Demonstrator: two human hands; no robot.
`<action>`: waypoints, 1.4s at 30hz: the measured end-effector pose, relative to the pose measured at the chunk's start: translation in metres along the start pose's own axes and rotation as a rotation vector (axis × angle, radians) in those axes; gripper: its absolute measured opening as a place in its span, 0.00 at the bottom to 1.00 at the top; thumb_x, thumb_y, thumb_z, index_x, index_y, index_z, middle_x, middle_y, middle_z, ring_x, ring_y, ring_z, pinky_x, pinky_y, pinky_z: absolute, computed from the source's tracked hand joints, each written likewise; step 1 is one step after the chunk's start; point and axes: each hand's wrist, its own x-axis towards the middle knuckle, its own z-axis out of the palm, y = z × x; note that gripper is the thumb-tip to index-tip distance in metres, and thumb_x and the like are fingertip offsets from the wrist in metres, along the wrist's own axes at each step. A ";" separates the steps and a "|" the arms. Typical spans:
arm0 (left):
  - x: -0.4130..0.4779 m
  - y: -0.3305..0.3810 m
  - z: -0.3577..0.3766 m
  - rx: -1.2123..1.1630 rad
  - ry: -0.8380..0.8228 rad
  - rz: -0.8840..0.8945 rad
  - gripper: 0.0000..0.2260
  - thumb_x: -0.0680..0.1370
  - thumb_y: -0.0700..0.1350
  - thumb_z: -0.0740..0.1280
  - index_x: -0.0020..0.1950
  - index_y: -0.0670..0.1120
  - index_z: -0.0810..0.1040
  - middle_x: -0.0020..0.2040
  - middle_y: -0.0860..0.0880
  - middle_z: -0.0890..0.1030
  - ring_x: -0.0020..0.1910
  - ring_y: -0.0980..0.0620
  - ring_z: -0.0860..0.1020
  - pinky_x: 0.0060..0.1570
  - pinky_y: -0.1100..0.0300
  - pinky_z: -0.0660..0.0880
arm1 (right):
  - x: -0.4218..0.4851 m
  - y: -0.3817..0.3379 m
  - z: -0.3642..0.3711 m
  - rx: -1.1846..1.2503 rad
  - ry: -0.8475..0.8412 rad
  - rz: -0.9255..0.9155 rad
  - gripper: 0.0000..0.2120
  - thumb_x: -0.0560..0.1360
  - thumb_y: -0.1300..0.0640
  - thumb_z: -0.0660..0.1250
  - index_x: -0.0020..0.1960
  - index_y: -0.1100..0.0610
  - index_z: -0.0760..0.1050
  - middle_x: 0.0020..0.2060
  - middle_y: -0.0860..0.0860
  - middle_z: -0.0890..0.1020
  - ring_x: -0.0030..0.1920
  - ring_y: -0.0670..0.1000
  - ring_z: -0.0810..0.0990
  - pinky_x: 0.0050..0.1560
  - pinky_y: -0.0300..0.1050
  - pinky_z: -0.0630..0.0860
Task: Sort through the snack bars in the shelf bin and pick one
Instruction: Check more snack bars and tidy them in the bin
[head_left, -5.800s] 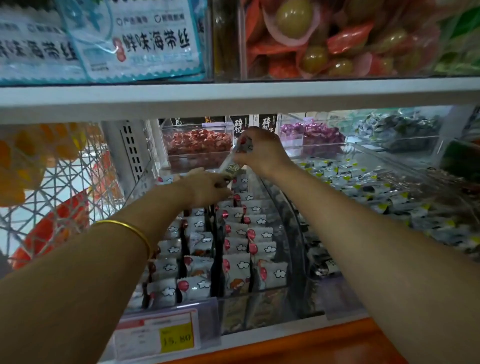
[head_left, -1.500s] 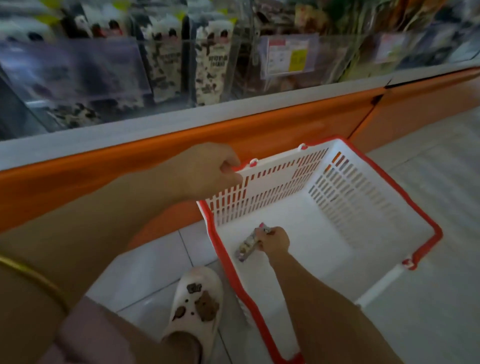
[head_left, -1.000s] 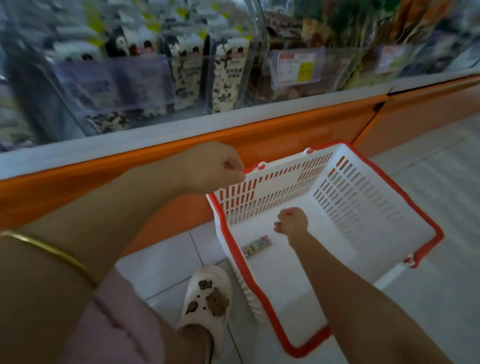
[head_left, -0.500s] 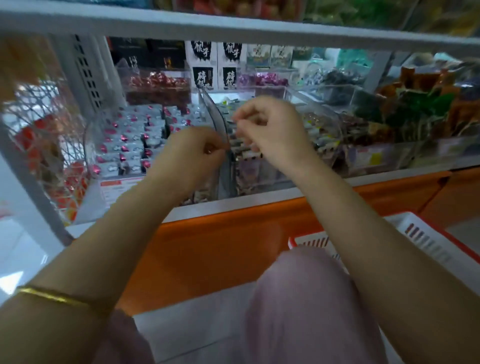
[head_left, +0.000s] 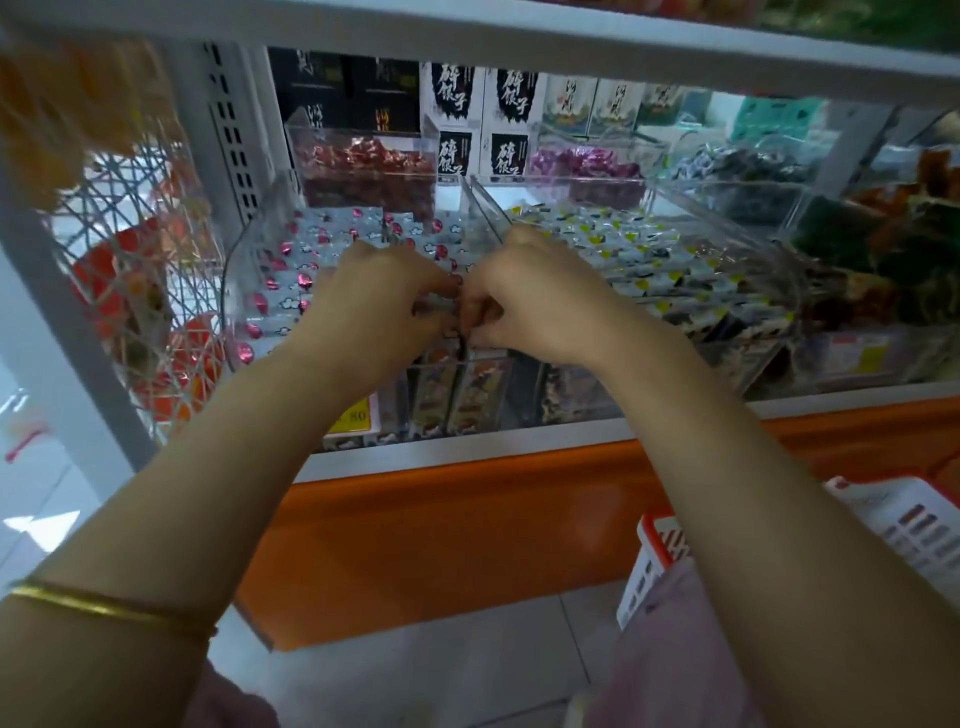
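Wire rack (head_left: 130, 291) with orange packs is seen far left. A gold bangle (head_left: 104, 608) is worn on the left forearm. Snack bars (head_left: 311, 260), white wrappers with pink dots, are stood in rows in the clear bin (head_left: 239, 291) on the shelf (head_left: 467, 454). Left hand (head_left: 379, 312) and right hand (head_left: 540, 306) are held knuckles-up, close together over the bin's right-hand rows, fingers curled down among the bars. Grip of each is hidden: whether a bar is pinched cannot be told. Yellow-marked packets (head_left: 649, 260) are piled in the next bin. A white-and-red basket (head_left: 914, 519) is seen lower right.
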 end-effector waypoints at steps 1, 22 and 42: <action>0.000 0.000 0.001 0.002 -0.025 0.028 0.07 0.75 0.45 0.67 0.52 0.50 0.81 0.49 0.44 0.79 0.52 0.39 0.74 0.54 0.42 0.71 | 0.000 0.000 0.001 0.012 0.002 0.001 0.07 0.72 0.56 0.70 0.49 0.56 0.81 0.39 0.51 0.68 0.47 0.49 0.64 0.39 0.44 0.61; -0.011 -0.005 -0.006 -0.008 0.052 -0.026 0.09 0.77 0.40 0.65 0.55 0.43 0.81 0.56 0.46 0.79 0.56 0.45 0.74 0.61 0.49 0.69 | -0.030 0.024 -0.009 0.841 0.639 0.368 0.06 0.79 0.63 0.60 0.44 0.56 0.69 0.40 0.54 0.75 0.43 0.60 0.78 0.45 0.57 0.78; -0.016 0.011 -0.025 -1.411 0.224 -0.609 0.10 0.79 0.42 0.62 0.38 0.42 0.73 0.27 0.50 0.78 0.27 0.57 0.78 0.27 0.67 0.75 | -0.030 0.011 0.002 1.684 0.480 0.449 0.06 0.75 0.63 0.65 0.42 0.60 0.79 0.34 0.50 0.82 0.34 0.46 0.80 0.32 0.37 0.78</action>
